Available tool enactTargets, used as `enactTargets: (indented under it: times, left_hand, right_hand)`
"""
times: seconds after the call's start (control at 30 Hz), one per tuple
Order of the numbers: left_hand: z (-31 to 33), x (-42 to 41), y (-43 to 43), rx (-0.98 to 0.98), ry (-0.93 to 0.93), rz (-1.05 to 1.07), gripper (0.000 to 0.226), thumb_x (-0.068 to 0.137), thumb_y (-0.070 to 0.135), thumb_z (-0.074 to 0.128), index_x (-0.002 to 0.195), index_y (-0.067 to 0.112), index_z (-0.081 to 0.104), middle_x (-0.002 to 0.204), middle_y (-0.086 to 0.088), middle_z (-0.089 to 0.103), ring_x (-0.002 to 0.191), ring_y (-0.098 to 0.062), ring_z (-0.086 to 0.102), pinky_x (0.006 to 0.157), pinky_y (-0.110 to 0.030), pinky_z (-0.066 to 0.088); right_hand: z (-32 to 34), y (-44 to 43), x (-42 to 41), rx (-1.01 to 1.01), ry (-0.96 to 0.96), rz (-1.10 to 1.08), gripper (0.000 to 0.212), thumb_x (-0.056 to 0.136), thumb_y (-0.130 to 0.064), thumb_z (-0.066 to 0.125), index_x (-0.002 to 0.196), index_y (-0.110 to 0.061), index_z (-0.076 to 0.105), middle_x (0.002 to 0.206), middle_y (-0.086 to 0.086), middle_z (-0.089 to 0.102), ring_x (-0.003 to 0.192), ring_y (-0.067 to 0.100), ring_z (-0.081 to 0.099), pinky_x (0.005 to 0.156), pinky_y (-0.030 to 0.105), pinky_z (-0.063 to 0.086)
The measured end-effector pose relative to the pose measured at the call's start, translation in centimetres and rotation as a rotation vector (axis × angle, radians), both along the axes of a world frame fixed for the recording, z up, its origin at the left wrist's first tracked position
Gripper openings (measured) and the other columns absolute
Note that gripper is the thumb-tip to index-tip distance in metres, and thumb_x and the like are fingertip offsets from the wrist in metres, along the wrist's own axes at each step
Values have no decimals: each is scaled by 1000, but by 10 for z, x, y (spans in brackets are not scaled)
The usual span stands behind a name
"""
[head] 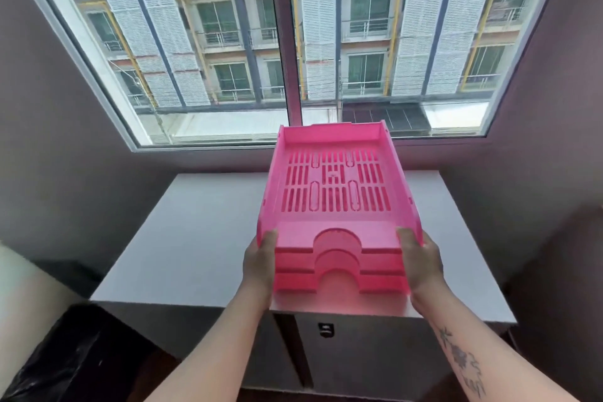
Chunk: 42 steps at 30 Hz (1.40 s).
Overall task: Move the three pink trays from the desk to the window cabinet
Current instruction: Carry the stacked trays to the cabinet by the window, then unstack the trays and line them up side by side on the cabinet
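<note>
Three pink trays (336, 186) are nested in one stack, with slotted bottoms and arched cut-outs at the near end. My left hand (259, 266) grips the stack's near left corner and my right hand (421, 263) grips its near right corner. The stack is over the white top of the window cabinet (195, 232), with its near edge by the cabinet's front edge. Whether the stack rests on the top or hangs just above it, I cannot tell.
A large window (277, 42) rises behind the cabinet. Dark walls close in on both sides. A black bag (65, 365) lies on the floor at the lower left. The cabinet front has a small lock (325, 330).
</note>
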State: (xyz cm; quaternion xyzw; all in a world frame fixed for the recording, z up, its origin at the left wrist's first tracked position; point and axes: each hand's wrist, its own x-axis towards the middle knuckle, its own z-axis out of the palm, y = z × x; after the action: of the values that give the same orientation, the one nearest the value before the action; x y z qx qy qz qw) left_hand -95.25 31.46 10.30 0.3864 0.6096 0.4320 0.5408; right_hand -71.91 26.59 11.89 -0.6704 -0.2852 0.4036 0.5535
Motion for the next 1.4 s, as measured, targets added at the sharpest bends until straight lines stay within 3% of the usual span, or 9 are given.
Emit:
enactTargets:
  times: [0.17,0.27,0.37,0.47,0.63,0.83,1.0,1.23,1.4]
  left_hand:
    - [9,-3,0,97,78,-87,40,84,56,52,116,33,59,105,-6,71,94,-26,70,79,-51,59]
    - [26,-8,6,186,182,-111,55,78,60,56,121,25,56,105,-2,70,93,-21,69,76,-45,60]
    - [48,-8,23,247,206,-124,45,82,51,57,118,24,61,104,0,72,91,-17,71,75,-40,60]
    - [67,-3,39,265,280,-81,15,92,32,54,99,26,66,96,3,72,87,-17,69,78,-40,58]
    - [73,1,47,188,351,45,23,88,12,54,103,15,71,99,-5,74,89,-22,70,84,-45,58]
    - [84,-18,41,255,314,177,16,85,17,58,94,18,72,89,0,74,82,-23,72,75,-45,61]
    - [84,-78,39,258,319,274,19,86,16,57,98,19,71,89,2,75,81,-22,73,72,-43,62]
    - [79,-196,58,251,331,387,27,87,13,55,109,17,71,89,5,73,81,-16,72,66,-32,58]
    - [70,-274,68,232,335,430,28,87,11,53,109,19,69,84,12,70,75,-8,69,64,-28,55]
  right_hand:
    - [12,0,4,33,-91,45,22,92,-36,51,109,-32,64,93,3,70,87,24,68,77,47,58]
    - [34,8,13,82,-213,95,56,83,-53,56,134,-30,54,129,2,63,113,22,63,92,50,54]
    - [56,28,24,66,-243,66,66,89,-40,57,148,-19,36,148,4,46,132,21,48,107,46,42]
    - [66,44,28,-36,-304,104,53,92,-21,50,143,-8,41,139,13,55,123,30,56,100,45,47]
    - [63,48,25,-101,-408,188,30,86,-10,38,97,-17,65,91,10,72,76,30,68,61,39,56]
    - [78,51,6,20,-570,167,26,89,-12,40,100,-15,63,85,7,69,75,27,65,60,37,53]
    - [83,77,-51,121,-588,262,26,93,-7,41,107,-10,63,75,3,62,52,11,48,36,14,33]
    - [68,120,-168,181,-512,375,36,96,-8,43,131,-7,53,90,11,67,54,15,50,43,27,42]
    - [47,146,-252,154,-496,396,30,93,-8,42,117,-10,59,82,12,65,57,18,48,51,36,44]
